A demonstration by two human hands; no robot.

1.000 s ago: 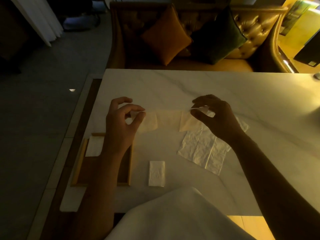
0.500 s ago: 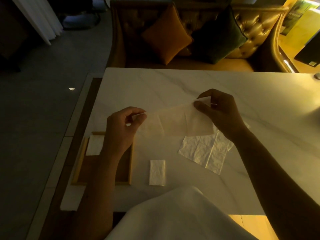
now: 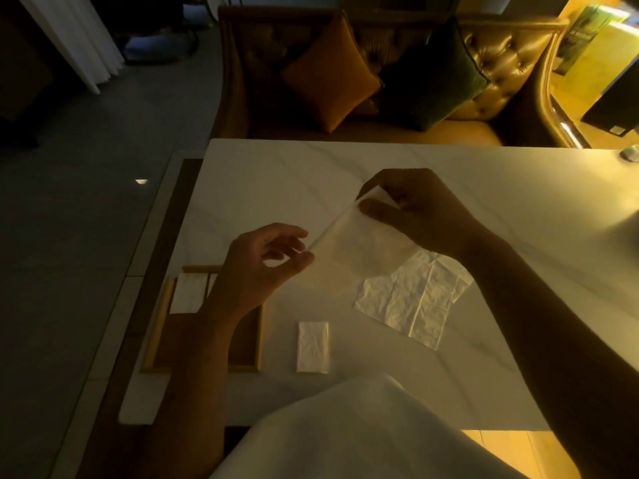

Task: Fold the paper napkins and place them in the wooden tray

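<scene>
The held napkin (image 3: 366,247) hangs in the air above the marble table (image 3: 276,174), thin enough that the light passes through it, and its taut top edge runs as the long axis from about 8 o'clock up to 2 o'clock, low end toward the left hand (image 3: 257,271), high end toward the right hand (image 3: 415,209). The rest of the sheet sags down and toward 4 o'clock below that edge. The right hand is pinched shut on the upper corner, thumb against forefinger. The left hand sits at the lower end with fingers loosely curled and partly spread; the edge reaches its fingertips, but whether they actually clamp the paper I cannot tell. The next fold likely turns on bringing the two ends of this edge together, and the left hand is the nearer one to the wooden tray (image 3: 155,326), which lies at 7 o'clock from the napkin, under the left forearm. One folded napkin (image 3: 188,292) already lies in the tray's far-left corner. Another folded napkin (image 3: 312,347) rests on the table just beside the tray at 6 o'clock, and an unfolded napkin (image 3: 415,302) lies flat at 4 o'clock, partly under the hanging sheet.
</scene>
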